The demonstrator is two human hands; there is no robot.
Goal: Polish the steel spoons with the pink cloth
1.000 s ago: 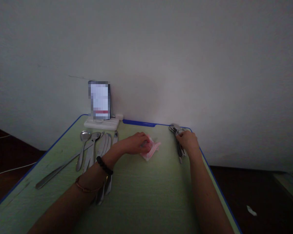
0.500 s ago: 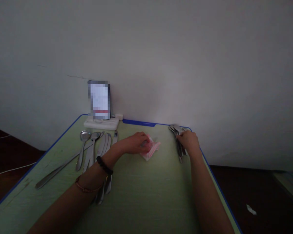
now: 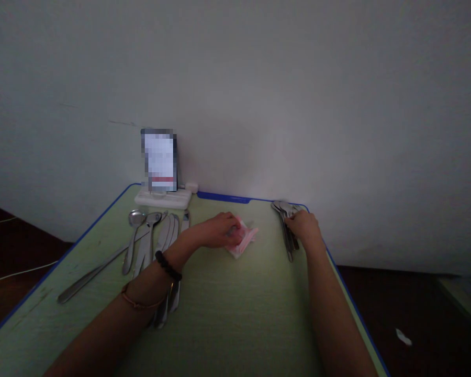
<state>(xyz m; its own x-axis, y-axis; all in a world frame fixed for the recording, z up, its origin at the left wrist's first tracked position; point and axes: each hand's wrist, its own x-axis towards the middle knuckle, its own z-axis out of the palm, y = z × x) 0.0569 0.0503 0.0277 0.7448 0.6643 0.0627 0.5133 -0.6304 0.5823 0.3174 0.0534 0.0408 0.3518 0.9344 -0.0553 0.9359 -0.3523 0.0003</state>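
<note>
The left hand [image 3: 219, 230] pinches crumpled pink-and-white cloth [image 3: 241, 246]; at far right, the right hand [image 3: 305, 226], grip unclear, seemingly aligns silver metal spoons [image 3: 286, 208], likely needing steady fingers next.

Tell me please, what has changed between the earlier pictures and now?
Little: among the spoons at the right hand, one bowl has shifted slightly rightward, so two bowls now show more clearly side by side. Nothing is visibly taken up or let go. The left hand stays at the pink bundle; the cutlery on the left and the lit screen look as before.
</note>
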